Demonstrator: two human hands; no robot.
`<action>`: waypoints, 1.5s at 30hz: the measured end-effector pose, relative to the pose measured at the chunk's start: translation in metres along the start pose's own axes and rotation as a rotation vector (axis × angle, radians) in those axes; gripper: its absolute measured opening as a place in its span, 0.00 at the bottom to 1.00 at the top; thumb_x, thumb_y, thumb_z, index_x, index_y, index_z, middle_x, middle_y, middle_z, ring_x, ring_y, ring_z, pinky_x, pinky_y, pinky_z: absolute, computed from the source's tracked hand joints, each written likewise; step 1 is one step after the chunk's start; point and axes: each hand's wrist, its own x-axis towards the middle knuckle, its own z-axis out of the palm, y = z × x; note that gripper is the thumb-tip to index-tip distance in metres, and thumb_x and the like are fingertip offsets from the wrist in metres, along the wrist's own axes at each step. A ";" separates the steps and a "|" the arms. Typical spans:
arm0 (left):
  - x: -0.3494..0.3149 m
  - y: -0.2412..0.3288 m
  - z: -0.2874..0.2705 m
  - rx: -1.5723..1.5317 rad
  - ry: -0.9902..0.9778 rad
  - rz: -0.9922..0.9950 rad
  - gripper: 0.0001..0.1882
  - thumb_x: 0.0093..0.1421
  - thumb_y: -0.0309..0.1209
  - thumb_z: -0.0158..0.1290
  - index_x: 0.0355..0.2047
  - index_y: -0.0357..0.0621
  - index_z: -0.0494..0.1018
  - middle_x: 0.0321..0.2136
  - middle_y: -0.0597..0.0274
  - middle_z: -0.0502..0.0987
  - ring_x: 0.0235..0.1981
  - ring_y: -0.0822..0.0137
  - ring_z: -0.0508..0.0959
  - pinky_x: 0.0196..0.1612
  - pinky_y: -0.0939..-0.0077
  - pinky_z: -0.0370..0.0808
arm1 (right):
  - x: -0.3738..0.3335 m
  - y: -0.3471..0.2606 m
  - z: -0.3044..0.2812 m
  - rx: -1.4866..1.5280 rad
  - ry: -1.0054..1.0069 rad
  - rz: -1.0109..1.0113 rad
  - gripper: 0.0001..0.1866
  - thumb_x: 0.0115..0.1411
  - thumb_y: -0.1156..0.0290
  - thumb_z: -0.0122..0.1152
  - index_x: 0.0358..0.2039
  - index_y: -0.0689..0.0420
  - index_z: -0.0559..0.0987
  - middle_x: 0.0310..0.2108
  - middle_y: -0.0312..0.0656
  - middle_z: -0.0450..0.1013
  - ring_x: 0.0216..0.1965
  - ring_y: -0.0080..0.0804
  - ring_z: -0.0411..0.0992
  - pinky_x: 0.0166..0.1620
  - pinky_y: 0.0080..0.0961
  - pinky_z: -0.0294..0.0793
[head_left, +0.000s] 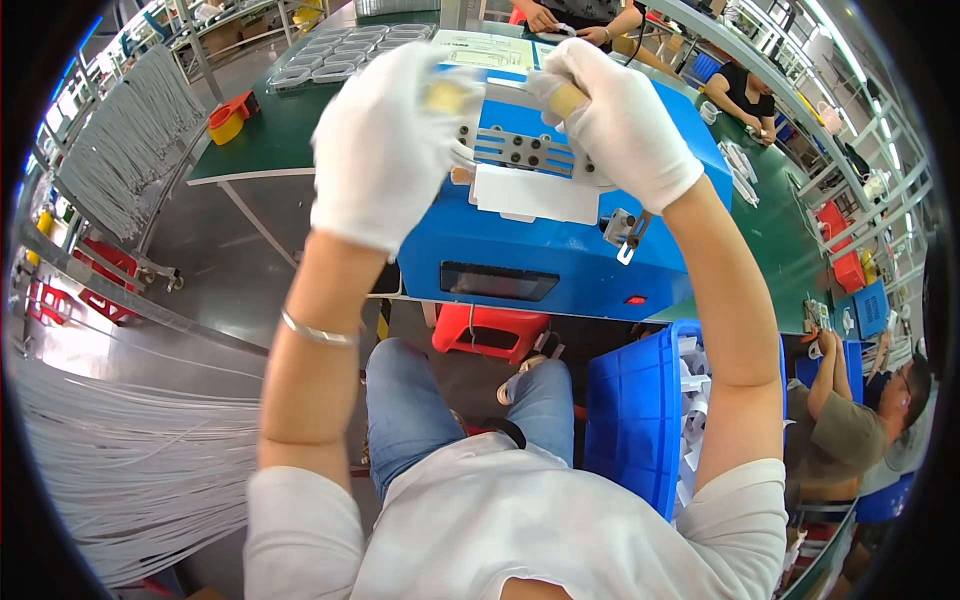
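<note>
- Two hands in white gloves are raised over one blue machine (590, 270), set apart from each other.
- The left hand (385, 140) is curled and blurred at the fingertips; I cannot tell whether it grips anything.
- The right hand (625, 115) has its fingers bent inward, thumb close to them; whether something is pinched there I cannot tell.
- One metal bracket (525, 150) sits on the machine, below and between the hands, with one white plate (535, 192) just in front of it.
- The machine's near face carries one dark window (500, 281) and one small red switch (636, 300).
- One printed sheet (480, 50) lies beyond the machine.
- On the green tabletop (285, 130) are one red-and-yellow tape dispenser (232, 118) and many clear trays (335, 70), too crowded to count.
- One blue bin (630, 420) holds numerous white pieces (693, 425), beside the person's legs; one red stool (485, 330) stands below the machine.
</note>
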 end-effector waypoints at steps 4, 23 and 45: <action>-0.048 0.020 0.000 -0.818 -0.123 -0.807 0.14 0.66 0.33 0.45 0.47 0.41 0.70 0.26 0.67 0.75 0.22 0.76 0.72 0.26 0.84 0.70 | 0.001 0.003 -0.010 0.098 -0.061 -0.012 0.16 0.64 0.56 0.51 0.33 0.58 0.73 0.26 0.38 0.75 0.25 0.23 0.72 0.31 0.21 0.73; -0.043 0.042 0.004 -0.670 0.028 -0.615 0.15 0.62 0.19 0.43 0.49 0.37 0.68 0.36 0.62 0.74 0.34 0.76 0.73 0.38 0.85 0.71 | -0.007 0.021 -0.039 0.431 -0.222 -0.070 0.27 0.61 0.45 0.51 0.48 0.56 0.75 0.39 0.38 0.73 0.45 0.27 0.69 0.52 0.22 0.66; -0.052 0.070 -0.036 -1.113 -0.555 -0.623 0.60 0.34 0.59 0.67 0.59 0.29 0.58 0.47 0.44 0.72 0.21 0.72 0.72 0.23 0.85 0.67 | -0.071 0.106 -0.118 0.594 0.157 0.460 0.11 0.56 0.68 0.58 0.37 0.60 0.79 0.22 0.32 0.72 0.20 0.17 0.67 0.21 0.17 0.66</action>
